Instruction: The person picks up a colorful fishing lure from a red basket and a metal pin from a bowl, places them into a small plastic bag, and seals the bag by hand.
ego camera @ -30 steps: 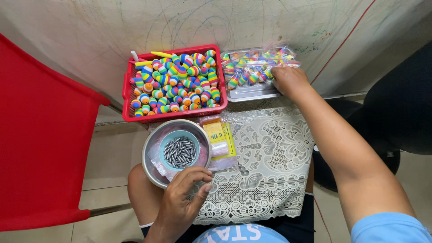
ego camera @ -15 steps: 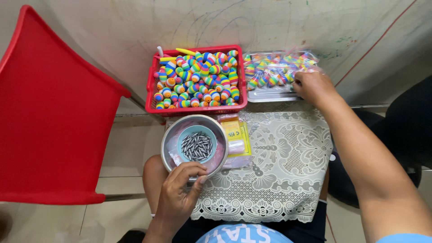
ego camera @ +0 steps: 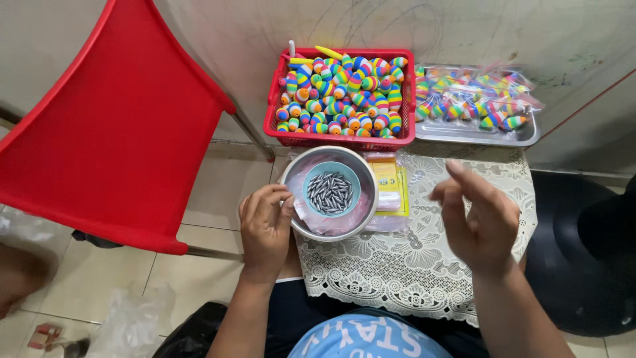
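**Layout on and around the small table**

A metal bowl [ego camera: 329,194] sits at the cloth-covered table's [ego camera: 424,265] left edge, with a smaller cup [ego camera: 331,190] of pellets inside. Behind it stands a basket [ego camera: 341,136] of balls; right of the basket, a tray [ego camera: 474,130] of bagged balls. A chair [ego camera: 112,126] stands left.

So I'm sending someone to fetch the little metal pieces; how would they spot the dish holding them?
Start at the red basket of striped floats. Just in front sits a steel bowl, beside the left hand. Inside it, the small teal dish holds grey pellets, the only dull things among bright ones.
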